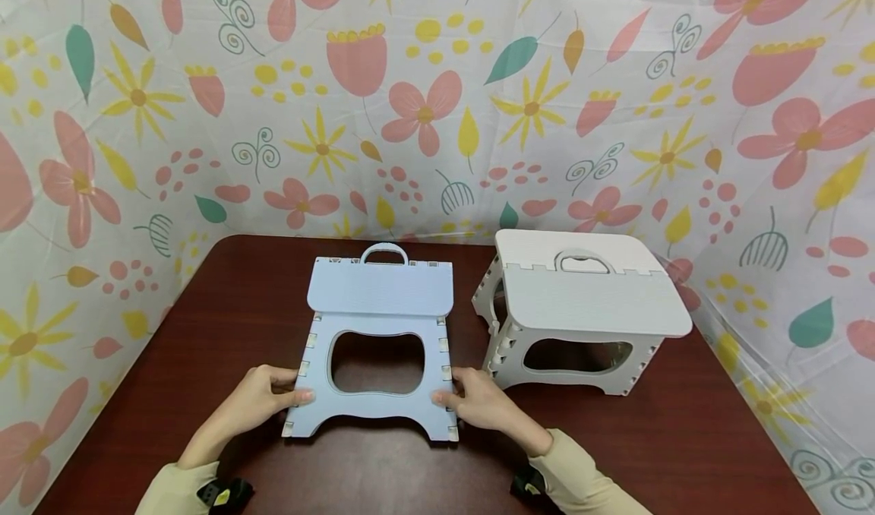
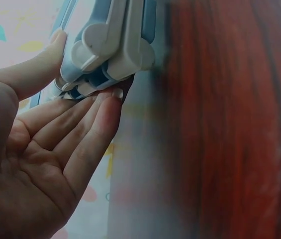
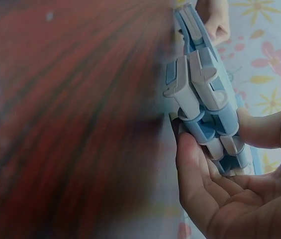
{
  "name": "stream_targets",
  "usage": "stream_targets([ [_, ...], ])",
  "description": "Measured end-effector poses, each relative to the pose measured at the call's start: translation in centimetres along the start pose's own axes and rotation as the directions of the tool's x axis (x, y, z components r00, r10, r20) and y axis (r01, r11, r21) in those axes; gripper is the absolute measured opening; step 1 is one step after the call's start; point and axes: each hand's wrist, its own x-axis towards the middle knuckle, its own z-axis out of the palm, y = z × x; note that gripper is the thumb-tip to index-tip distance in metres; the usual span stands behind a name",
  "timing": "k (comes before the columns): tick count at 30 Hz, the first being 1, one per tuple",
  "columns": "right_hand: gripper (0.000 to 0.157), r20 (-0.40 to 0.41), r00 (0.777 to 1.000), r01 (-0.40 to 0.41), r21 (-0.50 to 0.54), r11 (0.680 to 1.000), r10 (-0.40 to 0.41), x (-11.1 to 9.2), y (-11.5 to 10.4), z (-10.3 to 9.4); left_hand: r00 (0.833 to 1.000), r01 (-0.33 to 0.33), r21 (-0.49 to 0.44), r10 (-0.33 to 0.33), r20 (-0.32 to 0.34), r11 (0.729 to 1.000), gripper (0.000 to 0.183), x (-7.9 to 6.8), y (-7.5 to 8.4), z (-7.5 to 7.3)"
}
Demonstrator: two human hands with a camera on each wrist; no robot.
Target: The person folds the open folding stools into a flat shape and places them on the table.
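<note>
A light blue folding stool (image 1: 379, 291), folded flat with its handle at the far end, lies in front of me. My left hand (image 1: 263, 397) grips its left side edge, thumb on the top face. On the opposite edge my right hand (image 1: 478, 399) holds it the same way. In the left wrist view the thumb presses one face of the folded stool (image 2: 98, 45) while the fingers reach under its hinged edge. The right wrist view shows the right hand (image 3: 239, 194) around the white and blue hinge pieces of the stool (image 3: 210, 109).
A white folding stool (image 1: 595, 298) stands unfolded at the right, its handle on top. Both stools are on a dark reddish-brown table (image 1: 225, 302). Behind and beside the table hangs a white floral curtain (image 1: 437, 181).
</note>
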Motion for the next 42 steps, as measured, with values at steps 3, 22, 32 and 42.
stream_targets([
  [3, 0.020, 0.010, 1.000, -0.004, 0.013, 1.000, 0.003, 0.06, 0.02, 0.02, 1.000, 0.006, 0.012, -0.006, -0.005, 1.000, 0.058, -0.02, -0.03, -0.03],
  [22, 0.026, 0.038, 0.999, -0.036, 0.066, 0.997, 0.034, 0.46, 0.21, 0.18, 1.000, 0.023, -0.005, -0.023, 0.000, 1.000, 0.058, 0.06, -0.21, -0.15],
  [32, 0.029, 0.062, 0.997, -0.057, 0.120, 0.991, 0.049, 0.54, 0.41, 0.13, 1.000, 0.024, -0.006, -0.024, 0.000, 1.000, 0.057, 0.20, -0.25, -0.09],
  [42, 0.031, 0.085, 0.995, -0.070, 0.163, 0.984, 0.057, 0.67, 0.75, 0.24, 0.999, 0.039, 0.014, -0.038, -0.021, 0.999, 0.055, 0.33, -0.23, 0.10],
])
